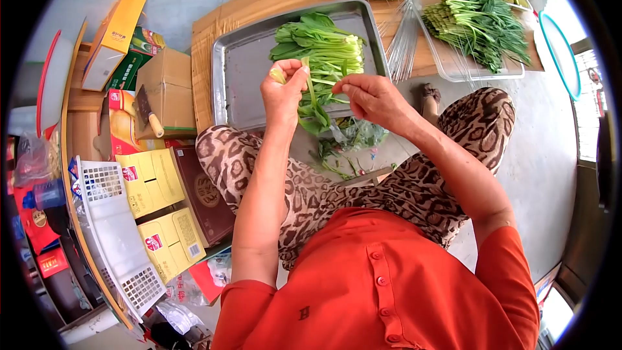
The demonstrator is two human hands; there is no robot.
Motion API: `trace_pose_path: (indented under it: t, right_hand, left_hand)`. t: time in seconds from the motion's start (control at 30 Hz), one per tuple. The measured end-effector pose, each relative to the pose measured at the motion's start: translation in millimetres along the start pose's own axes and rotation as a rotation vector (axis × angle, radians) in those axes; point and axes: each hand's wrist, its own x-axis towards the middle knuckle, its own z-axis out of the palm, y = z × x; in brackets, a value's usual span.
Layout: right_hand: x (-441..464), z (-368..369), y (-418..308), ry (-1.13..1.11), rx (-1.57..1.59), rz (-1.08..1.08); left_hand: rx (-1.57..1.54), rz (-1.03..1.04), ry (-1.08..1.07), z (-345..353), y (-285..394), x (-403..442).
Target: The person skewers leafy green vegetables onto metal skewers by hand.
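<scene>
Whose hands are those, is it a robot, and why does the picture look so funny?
No robot here! They are a person's two bare hands. This one picture comes from a camera worn on that person's head, looking forward and down, so you also see the red shirt and patterned trousers. It looks bent, with dark curved edges. The left hand holds a leafy green. The right hand is close by, fingers curled; I can't tell whether it grips anything. On the wooden table, a metal tray holds more greens. Nearby are thin sticks and a clear box of long greens.
</scene>
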Motion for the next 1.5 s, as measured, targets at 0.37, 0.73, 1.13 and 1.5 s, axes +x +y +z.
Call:
trace_pose_path:
  t: [0.37, 0.73, 1.13, 1.5]
  right_hand:
    - [-5.5, 2.3, -8.5, -0.044, -0.034, 0.069]
    - [-2.4, -0.9, -7.3, -0.044, -0.002, 0.085]
    - [15.2, -10.5, 15.3, 0.114, 0.036, -0.027]
    - [14.6, -10.3, 14.5, 0.112, 0.033, -0.048]
  left_hand:
    - [-0.009, 0.049, -0.018, 10.5, 1.5, -3.7]
    - [0.137, 0.116, -0.096, 15.5, -2.4, -8.6]
    - [0.685, 0.097, -0.253, 18.6, -11.5, -13.4]
    - [0.655, -0.055, -0.447, 26.3, -5.8, -21.5]
